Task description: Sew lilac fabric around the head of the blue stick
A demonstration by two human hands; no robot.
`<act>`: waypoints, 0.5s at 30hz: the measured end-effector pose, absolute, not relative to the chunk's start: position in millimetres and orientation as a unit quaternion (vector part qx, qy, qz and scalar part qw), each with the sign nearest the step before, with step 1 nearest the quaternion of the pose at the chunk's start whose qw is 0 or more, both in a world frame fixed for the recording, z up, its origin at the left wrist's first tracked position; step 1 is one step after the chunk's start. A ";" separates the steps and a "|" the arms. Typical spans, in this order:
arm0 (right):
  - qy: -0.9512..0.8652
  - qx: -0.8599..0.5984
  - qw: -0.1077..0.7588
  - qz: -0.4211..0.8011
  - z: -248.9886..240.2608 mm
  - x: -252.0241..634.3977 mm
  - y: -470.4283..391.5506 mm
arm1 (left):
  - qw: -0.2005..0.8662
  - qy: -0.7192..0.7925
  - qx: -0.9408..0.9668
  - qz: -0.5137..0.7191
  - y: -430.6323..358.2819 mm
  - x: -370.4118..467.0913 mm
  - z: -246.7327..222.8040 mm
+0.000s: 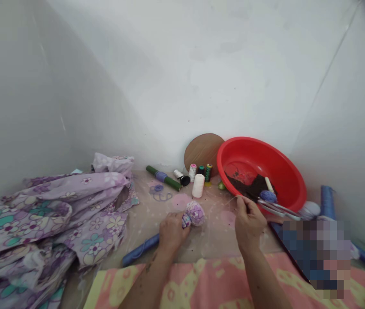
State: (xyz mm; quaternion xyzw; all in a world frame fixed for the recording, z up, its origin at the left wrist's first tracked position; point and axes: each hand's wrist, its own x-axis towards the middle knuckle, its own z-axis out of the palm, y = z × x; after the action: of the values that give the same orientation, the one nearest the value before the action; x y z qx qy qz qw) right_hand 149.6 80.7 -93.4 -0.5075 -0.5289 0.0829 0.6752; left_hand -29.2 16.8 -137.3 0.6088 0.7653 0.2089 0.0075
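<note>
My left hand (pixel 172 231) is closed around the gathered neck of a small bundle of purple floral cloth (pixel 195 213), whose rounded end sticks out to the right. To the right, my right hand (pixel 249 221) is raised in front of the red basin, its thumb and forefinger pinched on a thin pale thread (pixel 229 200). That thread runs leftward, faint against the table cover. Beneath my left wrist lies a blue rod (pixel 141 250). A white thread spool (pixel 198 186) stands behind the bundle.
Floral fabric (pixel 95 219) is heaped at left. Several spools, a green stick (pixel 163 178) and a round brown board (pixel 203 152) sit near the wall. The red basin (pixel 291 180) holds dark material and blue yarn. A partly pixelated dark flat object (pixel 290 246) lies at right.
</note>
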 end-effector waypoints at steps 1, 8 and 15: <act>-0.555 -0.509 0.654 0.075 -96.6 148.9 81.8 | 0.010 0.765 0.609 0.207 16.5 -29.1 -136.8; -0.758 -0.433 0.482 0.077 -111.6 127.6 73.4 | 0.009 0.770 0.606 0.197 14.3 -28.0 -132.5; -0.880 -0.378 0.288 0.014 -119.9 98.1 62.7 | 0.010 0.775 0.601 0.192 15.2 -24.9 -130.1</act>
State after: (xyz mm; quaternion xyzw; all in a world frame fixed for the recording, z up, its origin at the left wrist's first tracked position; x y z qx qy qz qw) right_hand 98.1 62.7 -119.9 -0.3783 -0.8796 0.0138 0.2883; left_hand -24.9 15.2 -130.1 0.6015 0.7753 0.1925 0.0098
